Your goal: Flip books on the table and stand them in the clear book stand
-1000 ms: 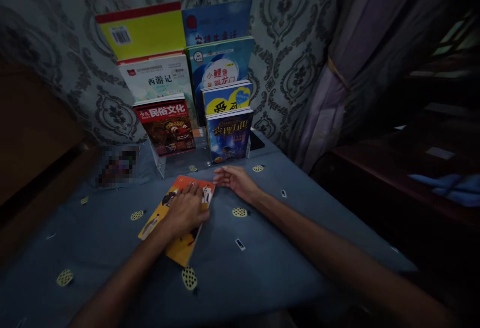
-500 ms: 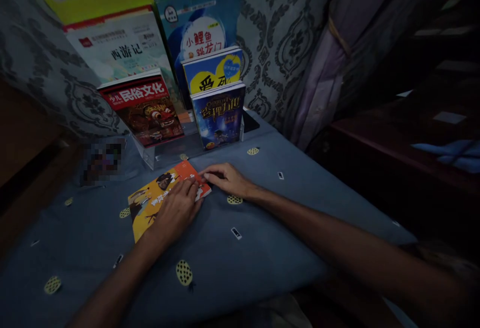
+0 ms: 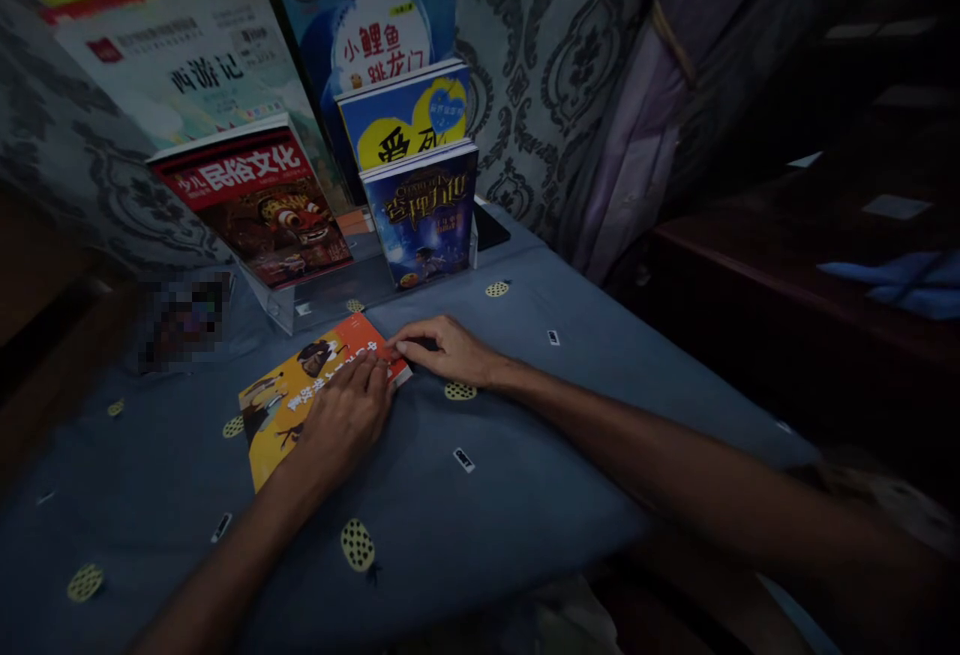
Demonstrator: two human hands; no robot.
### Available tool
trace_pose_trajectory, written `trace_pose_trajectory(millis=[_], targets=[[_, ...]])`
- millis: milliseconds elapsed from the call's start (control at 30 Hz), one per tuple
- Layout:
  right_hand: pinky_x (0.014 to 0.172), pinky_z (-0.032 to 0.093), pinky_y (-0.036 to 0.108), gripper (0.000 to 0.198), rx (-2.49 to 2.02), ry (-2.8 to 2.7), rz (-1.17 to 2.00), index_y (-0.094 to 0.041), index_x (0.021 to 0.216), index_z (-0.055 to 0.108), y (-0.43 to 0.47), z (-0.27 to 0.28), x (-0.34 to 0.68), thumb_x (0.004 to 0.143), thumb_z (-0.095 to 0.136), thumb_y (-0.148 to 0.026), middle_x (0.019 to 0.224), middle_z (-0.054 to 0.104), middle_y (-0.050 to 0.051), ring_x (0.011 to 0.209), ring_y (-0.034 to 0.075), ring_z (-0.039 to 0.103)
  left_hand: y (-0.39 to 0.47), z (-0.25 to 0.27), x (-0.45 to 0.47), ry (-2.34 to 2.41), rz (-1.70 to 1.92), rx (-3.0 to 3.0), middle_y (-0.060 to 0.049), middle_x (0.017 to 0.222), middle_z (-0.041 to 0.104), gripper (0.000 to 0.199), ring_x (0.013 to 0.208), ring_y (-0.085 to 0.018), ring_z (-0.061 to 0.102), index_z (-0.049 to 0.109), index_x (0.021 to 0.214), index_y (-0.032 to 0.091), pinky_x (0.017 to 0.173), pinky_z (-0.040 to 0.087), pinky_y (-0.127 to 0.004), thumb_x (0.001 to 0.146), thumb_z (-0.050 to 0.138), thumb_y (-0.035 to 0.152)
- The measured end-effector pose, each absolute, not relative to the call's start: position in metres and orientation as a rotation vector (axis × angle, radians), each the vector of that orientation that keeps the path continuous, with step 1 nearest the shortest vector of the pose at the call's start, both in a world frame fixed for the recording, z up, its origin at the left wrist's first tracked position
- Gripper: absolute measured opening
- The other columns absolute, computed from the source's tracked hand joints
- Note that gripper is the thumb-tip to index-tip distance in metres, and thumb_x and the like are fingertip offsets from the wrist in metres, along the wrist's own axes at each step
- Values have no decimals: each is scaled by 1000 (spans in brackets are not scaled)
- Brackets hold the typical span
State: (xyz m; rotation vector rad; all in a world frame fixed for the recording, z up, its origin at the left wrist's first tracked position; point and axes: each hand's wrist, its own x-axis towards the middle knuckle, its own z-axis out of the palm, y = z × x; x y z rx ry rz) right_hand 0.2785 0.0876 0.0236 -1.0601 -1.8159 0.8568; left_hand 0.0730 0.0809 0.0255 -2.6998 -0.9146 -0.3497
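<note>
A yellow and orange paperback book (image 3: 279, 417) with dark cartoon figures on its cover lies closed and slanted on the cloth-covered table. My left hand (image 3: 349, 410) rests flat across its lower right part, fingers stretched out over the cover. At the book's orange right edge, my right hand (image 3: 456, 351) has its thumb and forefinger brought together in a pinch, the other fingers curled. How much of the book lies between those fingertips is hard to make out in the dim light.
Behind the book, a clear stand (image 3: 279, 307) holds several upright books, among them a red-topped one (image 3: 262, 210) and a dark blue one (image 3: 427, 220). A blurred-out item (image 3: 187, 320) lies at the left. The blue tablecloth (image 3: 525, 475) has pineapple prints. Patterned curtains (image 3: 517, 55) hang behind.
The view has shifted slightly, so everything sits a little further left and higher. Both hands keep their places on the book, with slightly more of its cover title showing.
</note>
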Motion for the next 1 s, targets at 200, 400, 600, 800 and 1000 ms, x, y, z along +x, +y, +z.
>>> trace_pose_trajectory(millis=[200,400,600,800,1000], targets=[[75,51,28,25,-1070,-1837,828,-14,99,76,89,25,279,89,53,-18,86,76,4,79,17,68,81,26,73,-884,-349,-2689,-18,120,69,33,116,-28,64,62,117,12,99,52,-43,100,36,23],[75,52,29,25,-1070,-1840,822,-14,99,76,87,26,280,89,54,-18,88,77,5,79,17,68,81,27,74,-899,-353,-2704,-19,120,69,35,115,-28,65,63,117,10,98,53,-44,100,34,22],[73,51,27,24,-1079,-1857,808,-16,99,76,87,26,279,89,55,-18,87,77,3,78,15,68,81,28,75,-918,-320,-2677,-17,119,69,32,114,-27,65,63,116,12,97,54,-41,100,37,21],[79,50,27,18,-1008,-2039,779,-17,97,76,88,25,284,84,64,-13,93,76,3,85,15,68,78,25,76,-895,-371,-2626,-18,119,69,32,115,-28,64,64,113,12,96,54,-40,101,39,29],[74,49,24,18,-907,-2311,698,-17,100,74,86,31,289,84,67,-11,91,70,2,76,13,64,77,25,76,-861,-399,-2592,-17,117,70,31,112,-27,66,63,113,12,96,54,-40,102,39,28]])
